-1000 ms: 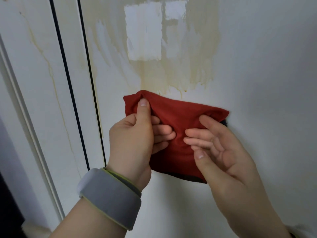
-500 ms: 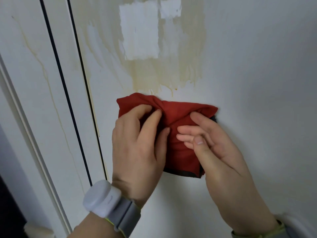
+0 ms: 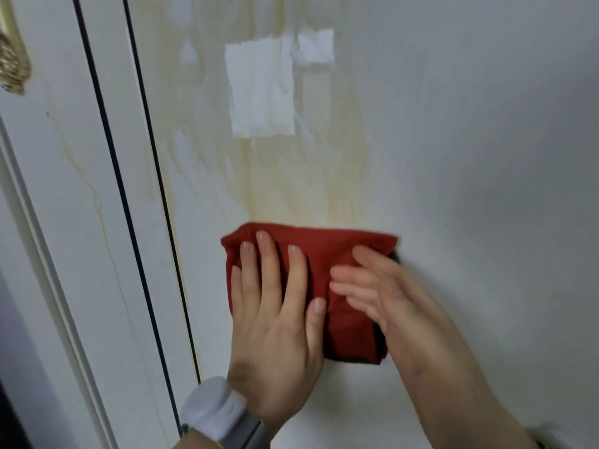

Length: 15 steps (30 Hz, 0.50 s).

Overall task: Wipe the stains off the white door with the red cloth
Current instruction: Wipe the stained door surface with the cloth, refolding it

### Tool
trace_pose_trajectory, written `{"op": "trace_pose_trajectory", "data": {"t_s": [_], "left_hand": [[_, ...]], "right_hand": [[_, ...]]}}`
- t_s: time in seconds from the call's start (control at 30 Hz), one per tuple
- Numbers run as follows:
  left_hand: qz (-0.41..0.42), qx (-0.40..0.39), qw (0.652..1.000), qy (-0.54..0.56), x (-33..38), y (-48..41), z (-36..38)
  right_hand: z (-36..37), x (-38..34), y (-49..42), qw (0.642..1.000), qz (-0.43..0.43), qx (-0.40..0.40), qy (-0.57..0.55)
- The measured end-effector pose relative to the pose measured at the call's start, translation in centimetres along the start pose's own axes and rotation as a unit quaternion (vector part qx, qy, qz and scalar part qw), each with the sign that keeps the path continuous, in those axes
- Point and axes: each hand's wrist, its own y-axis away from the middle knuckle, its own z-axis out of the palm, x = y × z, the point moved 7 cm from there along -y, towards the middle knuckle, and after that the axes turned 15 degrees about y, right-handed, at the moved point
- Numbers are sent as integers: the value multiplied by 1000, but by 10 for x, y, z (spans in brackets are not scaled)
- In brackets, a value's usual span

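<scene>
Cloth [image 3: 327, 251] lies folded, flat against the door [image 3: 486, 157]. Left hand [image 3: 275, 322] on the cloth's left half, fingers straight, pressing; grip released. Right hand [image 3: 389, 303] on the cloth's right half, blurred, fingers extended, nothing clenched. Stains [image 3: 308, 189]: yellowish streaks directly above the cloth, reaching its top edge. White patches [image 3: 259, 92] higher above. Wristband [image 3: 210, 406] below the cloth, on the left wrist.
</scene>
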Motion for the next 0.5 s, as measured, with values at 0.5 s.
{"op": "trace_pose_trajectory", "data": {"t_s": [0.5], "left_hand": [[63,9,998,4,23,-97,-47]], "right_hand": [[-29,-79,-15,993,-91,-28,-65]]}}
